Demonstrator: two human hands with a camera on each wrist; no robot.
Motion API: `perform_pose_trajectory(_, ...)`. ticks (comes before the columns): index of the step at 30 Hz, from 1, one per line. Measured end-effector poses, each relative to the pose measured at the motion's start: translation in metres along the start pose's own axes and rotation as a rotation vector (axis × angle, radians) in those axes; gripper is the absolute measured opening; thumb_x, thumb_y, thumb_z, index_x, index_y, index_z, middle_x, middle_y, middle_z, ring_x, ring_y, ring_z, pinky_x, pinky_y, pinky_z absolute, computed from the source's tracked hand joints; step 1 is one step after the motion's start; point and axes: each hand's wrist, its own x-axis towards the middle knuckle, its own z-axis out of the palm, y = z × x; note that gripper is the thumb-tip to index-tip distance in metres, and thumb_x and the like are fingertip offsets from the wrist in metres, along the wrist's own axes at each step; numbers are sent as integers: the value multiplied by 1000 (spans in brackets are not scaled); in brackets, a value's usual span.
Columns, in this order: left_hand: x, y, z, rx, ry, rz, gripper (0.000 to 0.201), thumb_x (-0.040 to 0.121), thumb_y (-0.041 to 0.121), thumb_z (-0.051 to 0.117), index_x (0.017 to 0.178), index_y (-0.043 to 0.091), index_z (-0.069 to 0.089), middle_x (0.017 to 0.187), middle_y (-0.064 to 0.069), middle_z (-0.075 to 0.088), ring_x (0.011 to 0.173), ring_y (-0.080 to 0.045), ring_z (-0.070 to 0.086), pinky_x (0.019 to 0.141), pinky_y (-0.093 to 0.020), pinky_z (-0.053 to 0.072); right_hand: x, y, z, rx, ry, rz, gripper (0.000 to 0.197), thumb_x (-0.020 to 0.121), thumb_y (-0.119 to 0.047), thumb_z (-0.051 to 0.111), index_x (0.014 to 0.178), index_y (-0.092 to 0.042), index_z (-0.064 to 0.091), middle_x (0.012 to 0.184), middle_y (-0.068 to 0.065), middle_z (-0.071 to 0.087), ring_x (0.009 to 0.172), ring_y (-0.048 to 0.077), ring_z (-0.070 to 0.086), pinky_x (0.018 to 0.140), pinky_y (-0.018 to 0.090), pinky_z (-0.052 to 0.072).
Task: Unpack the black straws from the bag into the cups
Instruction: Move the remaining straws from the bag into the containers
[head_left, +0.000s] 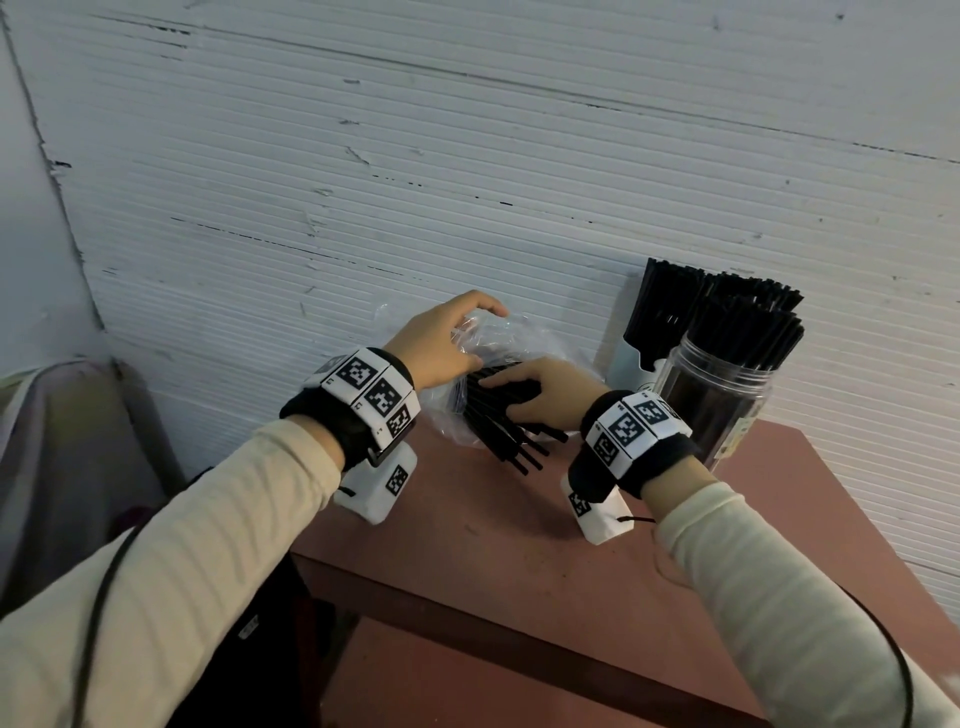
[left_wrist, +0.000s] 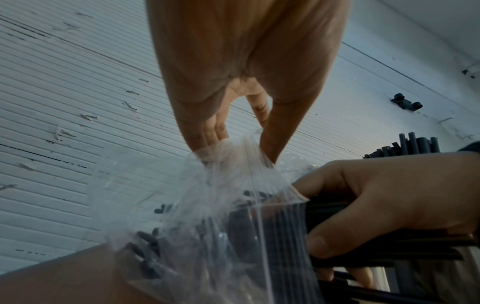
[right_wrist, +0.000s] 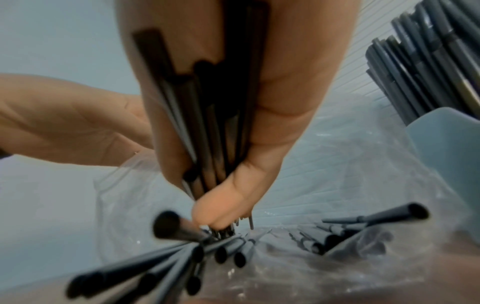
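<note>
A clear plastic bag (head_left: 511, 343) lies on the red-brown table (head_left: 597, 545) against the wall, with black straws (head_left: 498, 421) sticking out of its mouth toward me. My left hand (head_left: 447, 338) pinches the crumpled top of the bag (left_wrist: 228, 162). My right hand (head_left: 545, 395) grips a bundle of black straws (right_wrist: 215, 127) at the bag's mouth; in the left wrist view its fingers (left_wrist: 384, 205) wrap the bundle. To the right stand a clear plastic jar (head_left: 717, 395) and a pale cup (head_left: 631, 358), both packed with upright black straws (head_left: 727, 312).
The ribbed white wall (head_left: 467, 156) rises directly behind the bag and cups. The table's front edge (head_left: 467, 608) runs diagonally below my wrists. A grey chair or bin (head_left: 67, 441) stands at the left, off the table. Loose straws (right_wrist: 155, 273) fan out under my right hand.
</note>
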Motion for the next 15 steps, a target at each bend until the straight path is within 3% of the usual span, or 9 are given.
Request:
perform_pose_trajectory(3,0,1,0,-1,5,18,52,82,3,68,121,35,54,126,15,54,116,-8,49,90,-24,40,-4,5,-2,80,9,-5,43,86,-16,68,123,-37,63,109,-8,64,86,9,60,81,21,47)
perform_pose_trajectory(6,0,1,2,11,8,32,53,81,1,69,123,31,54,130,9,54,114,-9,48,89,-24,39,-8,10,-5,144,17,-21,37,84,-17,72,116,-34,68,112,-7,65,92,11,62,93,30,50)
perform_pose_trajectory(9,0,2,4,11,32,34,56,79,1,70,122,33,54,124,5,55,113,-14,51,88,-28,43,-13,13,-7,147,19,-35,32,84,-18,72,112,-33,70,110,-9,65,94,12,62,94,29,49)
perform_pose_trajectory(12,0,8,6,0,65,40,58,79,1,71,125,30,50,108,13,49,104,-13,51,86,-27,44,-18,13,-9,184,41,-34,30,86,-22,71,114,-32,70,109,-6,70,92,13,66,89,21,50)
perform_pose_trajectory(15,1,10,7,15,78,37,56,79,8,74,124,29,49,112,6,50,109,-12,51,87,-27,44,-21,14,-10,206,63,-20,31,86,-20,71,115,-32,70,99,-9,70,86,9,66,88,21,49)
